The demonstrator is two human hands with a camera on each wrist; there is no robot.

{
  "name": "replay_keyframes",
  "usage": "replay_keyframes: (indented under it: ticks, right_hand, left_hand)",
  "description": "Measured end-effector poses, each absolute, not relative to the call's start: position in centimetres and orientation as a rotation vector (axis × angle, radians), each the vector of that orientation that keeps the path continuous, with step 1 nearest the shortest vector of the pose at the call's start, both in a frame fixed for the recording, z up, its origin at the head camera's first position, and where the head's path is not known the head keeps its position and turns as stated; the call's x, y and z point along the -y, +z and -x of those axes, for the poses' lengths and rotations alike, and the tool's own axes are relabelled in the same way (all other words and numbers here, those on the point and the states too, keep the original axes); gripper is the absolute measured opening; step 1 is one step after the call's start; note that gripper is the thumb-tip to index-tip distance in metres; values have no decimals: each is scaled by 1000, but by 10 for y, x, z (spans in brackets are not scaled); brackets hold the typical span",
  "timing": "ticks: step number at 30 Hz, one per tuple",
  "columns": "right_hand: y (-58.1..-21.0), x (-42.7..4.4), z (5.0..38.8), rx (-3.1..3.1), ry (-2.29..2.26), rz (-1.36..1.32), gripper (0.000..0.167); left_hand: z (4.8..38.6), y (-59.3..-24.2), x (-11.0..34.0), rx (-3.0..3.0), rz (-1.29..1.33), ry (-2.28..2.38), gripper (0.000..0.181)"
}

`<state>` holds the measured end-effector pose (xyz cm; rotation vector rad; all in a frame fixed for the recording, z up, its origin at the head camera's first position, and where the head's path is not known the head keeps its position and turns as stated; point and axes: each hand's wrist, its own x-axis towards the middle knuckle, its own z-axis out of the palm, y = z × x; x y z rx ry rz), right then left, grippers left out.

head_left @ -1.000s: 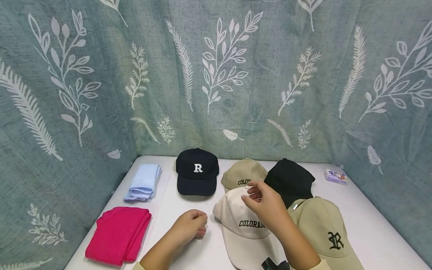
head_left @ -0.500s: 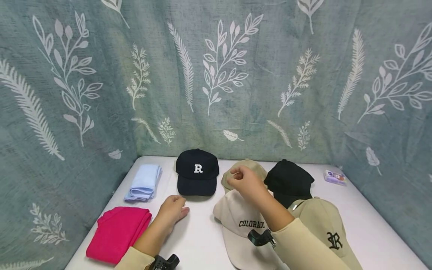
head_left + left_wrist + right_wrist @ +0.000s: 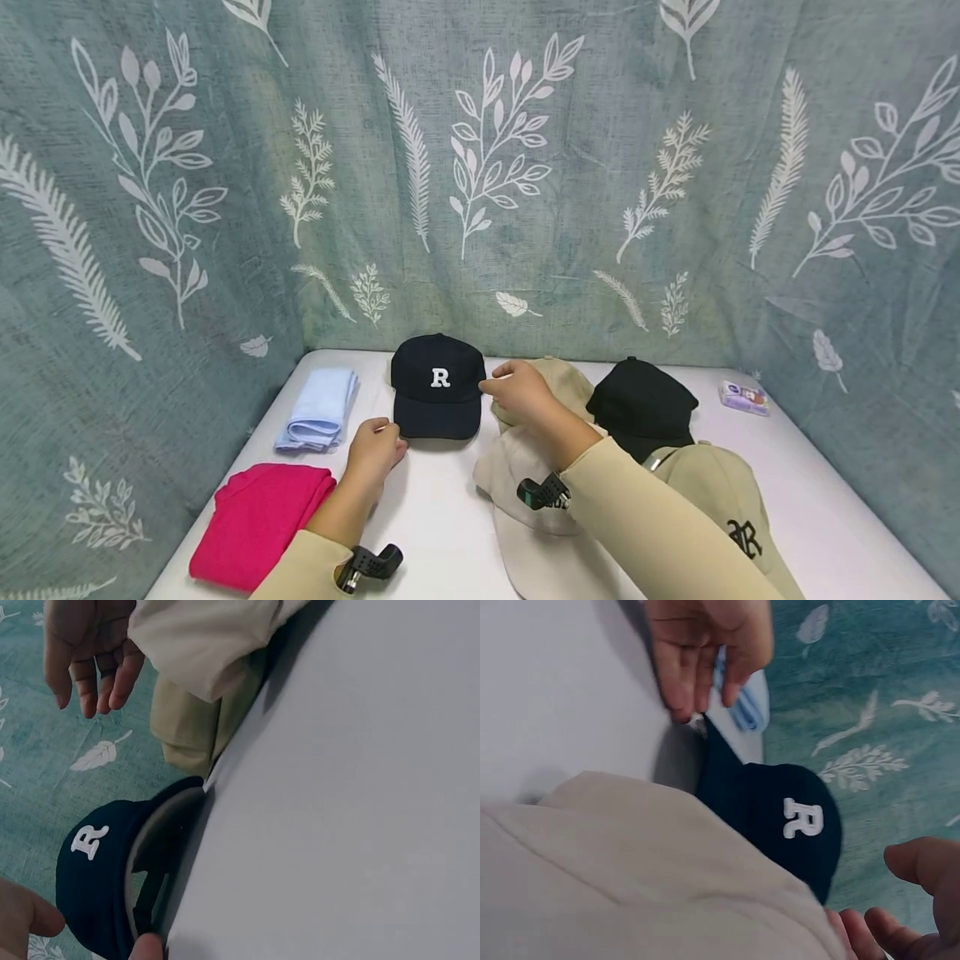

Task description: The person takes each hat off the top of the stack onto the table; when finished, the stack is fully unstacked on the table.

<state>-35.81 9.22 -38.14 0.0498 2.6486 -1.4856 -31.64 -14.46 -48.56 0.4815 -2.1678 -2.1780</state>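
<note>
A navy baseball cap with a white R stands at the back of the table, brim toward me. My left hand is at the left corner of its brim, and in the right wrist view the left hand's fingers hang extended close to the brim edge. Whether they touch it, I cannot tell. My right hand reaches in at the cap's right side, over a khaki cap. In the right wrist view its thumb and fingers stand apart, and in the left wrist view the right hand appears loosely spread.
A cream Colorado cap lies under my right forearm. Farther right are a black cap and a khaki cap with a dark R. Folded blue cloth and pink cloth lie left, and a small purple packet at right.
Both hands have moved leftward and away from me, from around the cream cap to the navy cap's two sides. The caps and cloths have stayed in place.
</note>
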Motion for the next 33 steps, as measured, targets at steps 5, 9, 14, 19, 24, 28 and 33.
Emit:
replay_keyframes:
  ticks: [5,9,14,19,24,28,33]
  right_hand:
    - [-389,-77,372,-2657,-1447,-81,33]
    - [-392,-64,381,-2592,-1493,-134,36]
    - [-400,-53,389,-2550,-1553,-203,39]
    - [-411,-48,396,-2513,-1572,-267,43]
    - [-421,-48,401,-2548,-1550,-271,51]
    - [-427,-51,405,-2589,-1522,-280,56]
    - [-434,-52,409,-2581,-1482,-250,66]
  left_hand:
    - [326,-485,147,2166,-488,-2202,54]
    - [330,-483,148,2177,-446,-2215,56]
    - [330,-488,147,2169,-391,-2245,60]
    - [331,-491,146,2172,-335,-2256,64]
    - [334,-495,145,2197,-302,-2254,67]
    - [335,-496,143,2204,-292,-2248,67]
    - [335,-497,143,2202,-304,-2233,68]
